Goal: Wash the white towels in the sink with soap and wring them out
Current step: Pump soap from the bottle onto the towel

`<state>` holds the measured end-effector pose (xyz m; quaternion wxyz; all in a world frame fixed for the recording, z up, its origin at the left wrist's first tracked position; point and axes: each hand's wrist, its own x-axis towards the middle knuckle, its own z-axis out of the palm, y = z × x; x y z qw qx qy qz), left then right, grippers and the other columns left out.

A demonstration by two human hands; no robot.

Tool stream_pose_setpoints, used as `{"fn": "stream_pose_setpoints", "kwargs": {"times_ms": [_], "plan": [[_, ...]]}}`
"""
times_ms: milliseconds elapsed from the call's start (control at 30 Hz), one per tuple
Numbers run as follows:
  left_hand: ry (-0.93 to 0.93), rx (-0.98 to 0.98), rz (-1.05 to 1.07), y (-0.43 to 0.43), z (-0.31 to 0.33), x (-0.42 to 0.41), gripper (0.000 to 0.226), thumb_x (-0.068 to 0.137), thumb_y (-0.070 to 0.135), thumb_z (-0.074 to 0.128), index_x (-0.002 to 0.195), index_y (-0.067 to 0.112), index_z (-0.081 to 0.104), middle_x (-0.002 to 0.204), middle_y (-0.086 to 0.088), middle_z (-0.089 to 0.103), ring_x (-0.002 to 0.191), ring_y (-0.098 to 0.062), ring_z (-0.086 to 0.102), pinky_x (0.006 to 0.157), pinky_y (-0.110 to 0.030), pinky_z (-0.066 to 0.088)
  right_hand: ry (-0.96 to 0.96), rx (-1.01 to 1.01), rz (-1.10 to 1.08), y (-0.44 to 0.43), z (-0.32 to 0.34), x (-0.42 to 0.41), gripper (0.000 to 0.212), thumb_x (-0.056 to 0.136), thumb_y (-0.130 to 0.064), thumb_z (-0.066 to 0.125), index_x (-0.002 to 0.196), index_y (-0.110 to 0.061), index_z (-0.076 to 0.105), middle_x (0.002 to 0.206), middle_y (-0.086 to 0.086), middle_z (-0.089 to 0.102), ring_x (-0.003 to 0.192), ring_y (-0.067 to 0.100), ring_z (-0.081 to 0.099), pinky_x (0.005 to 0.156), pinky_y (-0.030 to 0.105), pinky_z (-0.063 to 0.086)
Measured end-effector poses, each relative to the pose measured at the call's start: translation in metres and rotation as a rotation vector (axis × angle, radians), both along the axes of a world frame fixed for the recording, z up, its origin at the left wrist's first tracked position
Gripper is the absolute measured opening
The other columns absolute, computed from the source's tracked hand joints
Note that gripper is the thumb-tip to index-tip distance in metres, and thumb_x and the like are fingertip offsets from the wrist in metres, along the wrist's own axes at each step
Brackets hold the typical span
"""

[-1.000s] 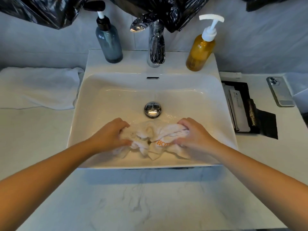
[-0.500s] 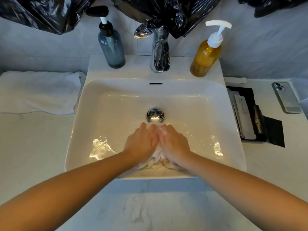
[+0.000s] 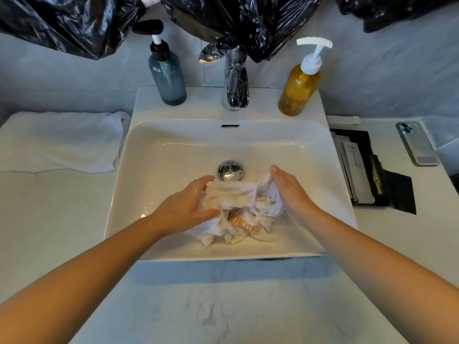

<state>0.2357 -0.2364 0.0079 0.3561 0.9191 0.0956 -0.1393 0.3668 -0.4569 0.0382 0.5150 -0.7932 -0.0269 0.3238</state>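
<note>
At lower centre, left hand (image 3: 183,207) and right hand (image 3: 291,192) clasp opposite ends of the bunched white towel (image 3: 236,198) inside the sink (image 3: 173,150), fingers loosely curled, apparently to scrub it.

White towel (image 3: 231,197) with orange lettering, white sink (image 3: 320,155); teal bottle (image 3: 169,78) at 11 o'clock, amber bottle (image 3: 296,91) at 1; grey-veined white marble table (image 3: 223,301); black plastic sheeting (image 3: 74,23) at 12.

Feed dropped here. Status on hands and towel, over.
Left hand holds white towel, thumb under. Right hand against its other end, grip unclear. Towel bunched in sink, near the drain.
</note>
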Motion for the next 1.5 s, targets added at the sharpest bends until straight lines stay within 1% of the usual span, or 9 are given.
{"fn": "stream_pose_setpoints", "kwargs": {"times_ms": [233, 400, 533, 633, 767, 933, 1100, 1333, 1500], "plan": [[0.421, 0.048, -0.107, 0.019, 0.027, -0.011, 0.064, 0.087, 0.055, 0.065, 0.138, 0.023, 0.043, 0.132, 0.001, 0.056, 0.105, -0.017, 0.055, 0.089, -0.028, 0.046, 0.298, 0.246, -0.185, 0.005, 0.022, 0.003, 0.04, 0.105, -0.042, 0.041, 0.11, -0.008, 0.062, 0.099, 0.009, 0.074, 0.089, 0.019, 0.072, 0.073, 0.03, 0.054], [0.134, -0.469, 0.268, 0.019, 0.046, -0.02, 0.019, 0.094, 0.029, 0.064, 0.109, 0.019, 0.061, 0.103, -0.006, 0.069, 0.096, -0.027, 0.066, 0.087, -0.038, 0.053, 0.193, -0.13, -0.01, 0.01, 0.01, -0.011, 0.043, 0.105, -0.042, 0.037, 0.138, -0.016, 0.047, 0.147, 0.01, 0.048, 0.133, 0.032, 0.048, 0.112, 0.043, 0.036], [0.042, -0.676, 0.372, -0.001, 0.07, -0.005, 0.023, 0.095, 0.028, 0.061, 0.115, 0.016, 0.061, 0.107, -0.009, 0.068, 0.099, -0.026, 0.068, 0.085, -0.033, 0.057, 0.466, -0.064, -0.153, 0.015, -0.007, -0.034, 0.045, 0.106, -0.041, 0.038, 0.137, -0.01, 0.049, 0.137, 0.012, 0.059, 0.125, 0.03, 0.056, 0.108, 0.042, 0.042], [0.089, -0.404, 0.131, -0.018, 0.069, 0.003, 0.04, 0.089, 0.035, 0.07, 0.124, 0.019, 0.058, 0.113, -0.001, 0.066, 0.102, -0.019, 0.065, 0.086, -0.029, 0.055, 0.452, -0.021, -0.177, 0.009, -0.015, -0.036, 0.032, 0.105, -0.03, 0.043, 0.122, -0.006, 0.057, 0.123, 0.013, 0.066, 0.11, 0.028, 0.063, 0.094, 0.037, 0.05], [0.078, -0.19, -0.077, -0.032, 0.045, -0.003, 0.071, 0.08, 0.043, 0.076, 0.142, 0.025, 0.047, 0.128, 0.002, 0.059, 0.115, -0.01, 0.055, 0.094, -0.021, 0.044, -0.091, -0.401, 0.134, -0.017, -0.006, -0.024, 0.009, 0.101, -0.027, 0.047, 0.099, -0.019, 0.049, 0.099, 0.001, 0.054, 0.082, 0.015, 0.053, 0.067, 0.029, 0.041], [-0.209, -0.118, 0.044, -0.04, 0.021, 0.002, 0.054, 0.082, 0.056, 0.04, 0.123, 0.027, 0.059, 0.129, 0.005, 0.05, 0.12, -0.01, 0.043, 0.103, -0.025, 0.036, -0.308, -0.053, 0.306, -0.007, -0.01, -0.029, 0.036, 0.105, -0.031, 0.042, 0.14, -0.029, 0.046, 0.14, -0.006, 0.042, 0.128, 0.008, 0.041, 0.108, 0.029, 0.034], [-0.056, 0.07, 0.033, -0.063, -0.002, 0.015, 0.058, 0.093, 0.045, 0.027, 0.147, 0.025, 0.033, 0.132, -0.008, 0.047, 0.117, -0.023, 0.044, 0.098, -0.044, 0.042, -0.388, -0.294, 0.528, 0.004, -0.027, -0.045, 0.038, 0.103, -0.049, 0.029, 0.128, -0.028, 0.048, 0.114, -0.002, 0.056, 0.1, 0.017, 0.056, 0.088, 0.041, 0.048], [-0.075, 0.295, 0.095, -0.073, -0.019, 0.048, 0.028, 0.104, 0.03, 0.029, 0.105, 0.015, 0.053, 0.103, -0.009, 0.057, 0.092, -0.027, 0.055, 0.068, -0.035, 0.038, -0.689, -0.593, 0.588, 0.013, -0.054, -0.032, 0.043, 0.107, -0.044, 0.021, 0.127, -0.014, 0.046, 0.08, 0.002, 0.063, 0.071, 0.027, 0.061, 0.06, 0.034, 0.036], [0.053, 0.261, 0.115, -0.064, -0.012, 0.07, 0.033, 0.103, 0.027, 0.03, 0.074, 0.018, 0.041, 0.08, -0.009, 0.055, 0.075, -0.029, 0.049, 0.062, -0.033, 0.03, -0.482, -0.558, 0.538, 0.02, -0.05, -0.015, 0.046, 0.107, -0.045, 0.021, 0.108, -0.014, 0.055, 0.092, 0.012, 0.067, 0.088, 0.034, 0.062, 0.071, 0.039, 0.041]]}}
